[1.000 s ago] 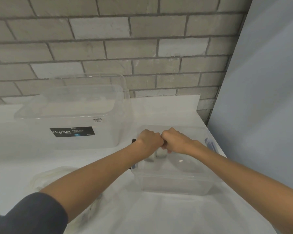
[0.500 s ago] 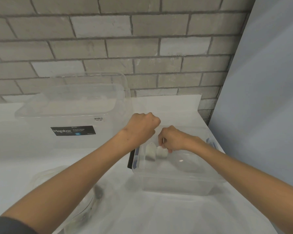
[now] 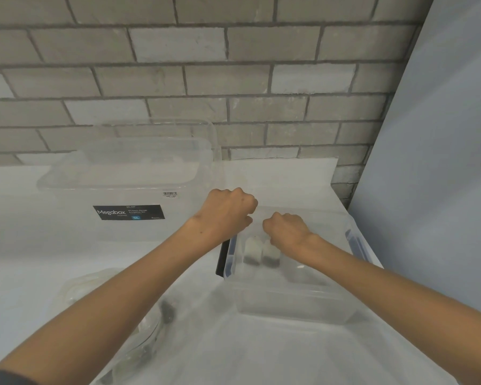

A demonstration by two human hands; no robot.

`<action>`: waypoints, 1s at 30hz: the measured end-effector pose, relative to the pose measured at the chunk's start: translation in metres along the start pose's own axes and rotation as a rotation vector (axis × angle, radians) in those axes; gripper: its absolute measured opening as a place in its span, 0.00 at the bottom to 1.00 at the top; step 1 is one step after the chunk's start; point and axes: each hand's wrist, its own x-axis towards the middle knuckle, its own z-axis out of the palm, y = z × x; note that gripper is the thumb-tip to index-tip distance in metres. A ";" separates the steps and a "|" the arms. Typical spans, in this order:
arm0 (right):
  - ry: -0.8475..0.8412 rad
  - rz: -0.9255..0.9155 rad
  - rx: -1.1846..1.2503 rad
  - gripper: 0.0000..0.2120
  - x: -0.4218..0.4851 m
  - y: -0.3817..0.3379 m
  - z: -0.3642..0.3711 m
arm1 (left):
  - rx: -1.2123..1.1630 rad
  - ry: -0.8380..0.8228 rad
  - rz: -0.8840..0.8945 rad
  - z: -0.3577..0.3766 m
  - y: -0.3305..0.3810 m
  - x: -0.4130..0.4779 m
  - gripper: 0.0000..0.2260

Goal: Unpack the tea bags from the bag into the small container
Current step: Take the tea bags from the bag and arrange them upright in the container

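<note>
Two tea bags [image 3: 252, 252] stood side by side at the left end of the small container [image 3: 292, 315]. The right hand [image 3: 286, 230] curled over one; whether it pinched could not be told. The left hand [image 3: 228, 212], fisted with nothing showing, hovered above the container's rim.

Small container [image 3: 292, 307] open above, tea bags [image 3: 252, 252] filling its left end, right half free, Megabox tub [image 3: 128, 232] to the left, blue panel [image 3: 442, 162] close right.

A dark grey sleeve [image 3: 3, 378] covered the upper left arm [image 3: 109, 301] and ended above the elbow. The right arm [image 3: 386, 284] was bare as far as it showed.
</note>
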 end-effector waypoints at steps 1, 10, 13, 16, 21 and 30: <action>0.000 0.001 -0.011 0.10 0.000 -0.001 -0.001 | -0.007 -0.004 0.000 0.000 0.000 0.000 0.09; 0.090 0.057 0.080 0.11 -0.023 -0.001 -0.046 | -0.144 -0.022 -0.041 -0.016 -0.017 -0.019 0.11; 0.211 0.022 0.190 0.08 -0.033 -0.011 -0.075 | -0.197 -0.024 -0.089 -0.025 -0.033 -0.039 0.10; 0.307 -0.035 0.323 0.08 -0.041 -0.036 -0.102 | -0.230 -0.048 -0.154 -0.029 -0.058 -0.071 0.10; 0.316 -0.163 0.487 0.08 -0.049 -0.109 -0.130 | -0.275 -0.140 -0.241 -0.027 -0.105 -0.133 0.08; 0.112 -0.243 0.627 0.08 -0.029 -0.215 -0.100 | -0.364 -0.204 -0.326 -0.003 -0.160 -0.218 0.05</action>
